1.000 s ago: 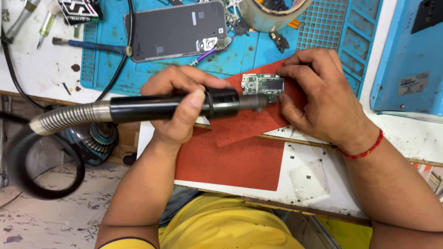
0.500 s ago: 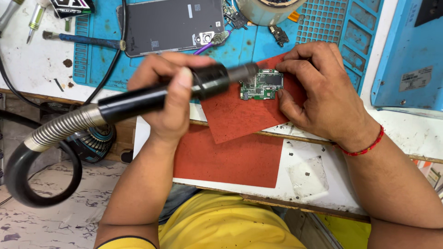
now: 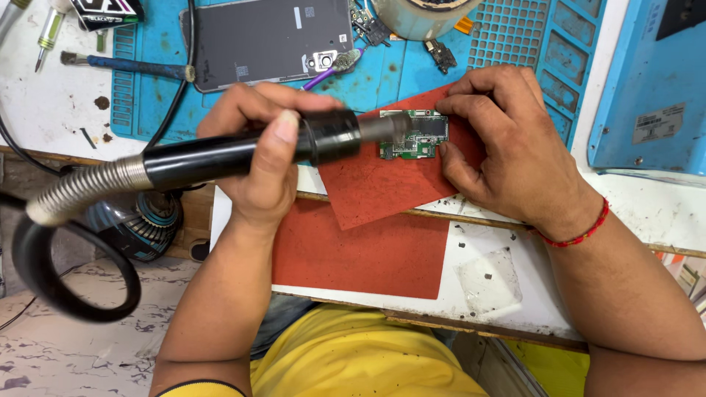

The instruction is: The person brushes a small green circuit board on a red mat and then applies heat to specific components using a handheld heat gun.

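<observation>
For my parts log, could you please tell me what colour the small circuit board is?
Green, the circuit board, seen in the head view.
</observation>
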